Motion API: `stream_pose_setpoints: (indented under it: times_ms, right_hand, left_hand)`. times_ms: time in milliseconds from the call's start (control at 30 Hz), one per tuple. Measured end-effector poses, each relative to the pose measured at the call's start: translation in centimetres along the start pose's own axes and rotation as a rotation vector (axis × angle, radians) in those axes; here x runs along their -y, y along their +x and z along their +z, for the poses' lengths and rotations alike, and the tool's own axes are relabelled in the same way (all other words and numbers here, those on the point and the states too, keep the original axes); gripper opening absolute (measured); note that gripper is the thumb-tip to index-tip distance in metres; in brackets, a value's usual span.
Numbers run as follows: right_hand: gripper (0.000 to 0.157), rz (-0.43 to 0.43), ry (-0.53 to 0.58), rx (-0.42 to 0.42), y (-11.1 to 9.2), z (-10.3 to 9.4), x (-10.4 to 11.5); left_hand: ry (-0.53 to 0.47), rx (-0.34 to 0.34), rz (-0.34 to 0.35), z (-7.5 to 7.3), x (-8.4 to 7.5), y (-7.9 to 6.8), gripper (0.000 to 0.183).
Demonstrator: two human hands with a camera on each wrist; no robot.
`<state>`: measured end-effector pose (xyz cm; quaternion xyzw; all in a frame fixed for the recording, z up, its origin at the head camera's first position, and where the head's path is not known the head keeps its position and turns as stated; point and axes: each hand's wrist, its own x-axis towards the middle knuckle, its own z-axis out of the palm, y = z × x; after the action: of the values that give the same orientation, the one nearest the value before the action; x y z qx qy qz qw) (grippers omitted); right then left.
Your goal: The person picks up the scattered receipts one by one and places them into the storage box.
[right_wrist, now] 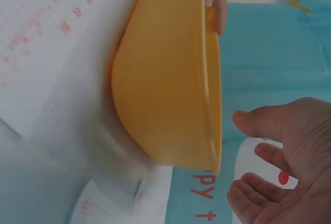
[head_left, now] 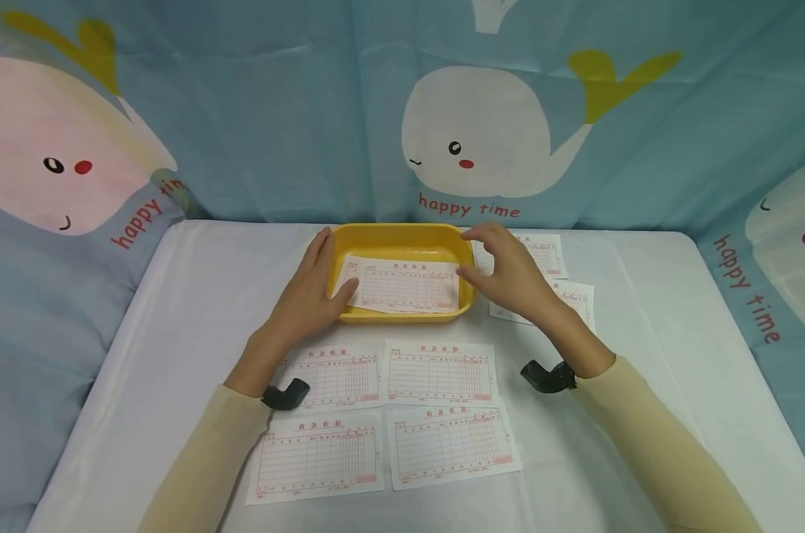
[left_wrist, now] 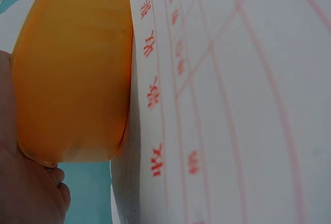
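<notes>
A yellow plastic basin (head_left: 402,319) stands near the back of the table, with white receipt slips printed in red (head_left: 405,285) lying inside it. My left hand (head_left: 309,292) grips the basin's left end, its thumb over the rim and the fingers along the outside. In the left wrist view, the left fingers (left_wrist: 61,190) curl under the rim. By the right end of the basin is my right hand (head_left: 512,274), empty, with thumb and fingers spread. A gap shows between the right hand (right_wrist: 289,157) and the basin (right_wrist: 165,84) in the right wrist view.
Several receipt slips (head_left: 316,455) lie in two rows in front of the basin, partly under my left forearm. More slips (head_left: 542,255) rest to the right of it, partly behind my right hand and wrist. A blue whale-print curtain (head_left: 296,133) hangs at the white table's (head_left: 156,370) back edge.
</notes>
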<state>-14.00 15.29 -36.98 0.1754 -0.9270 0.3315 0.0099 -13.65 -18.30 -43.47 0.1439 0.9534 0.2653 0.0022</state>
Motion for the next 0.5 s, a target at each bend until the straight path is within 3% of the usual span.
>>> stream_pose_setpoints:
  times_ms: [233,500]
  right_hand:
    - [0.056,0.029,0.0,-0.042,-2.2,0.3,-0.5]
    - [0.059,-0.001,0.019,-0.067,-4.6,1.1,-0.9]
  left_hand:
    - [-0.002,0.004,-0.003,0.0,-0.1,0.1,0.089]
    - [0.002,0.007,-0.009,-0.1,-0.2,0.0,0.09]
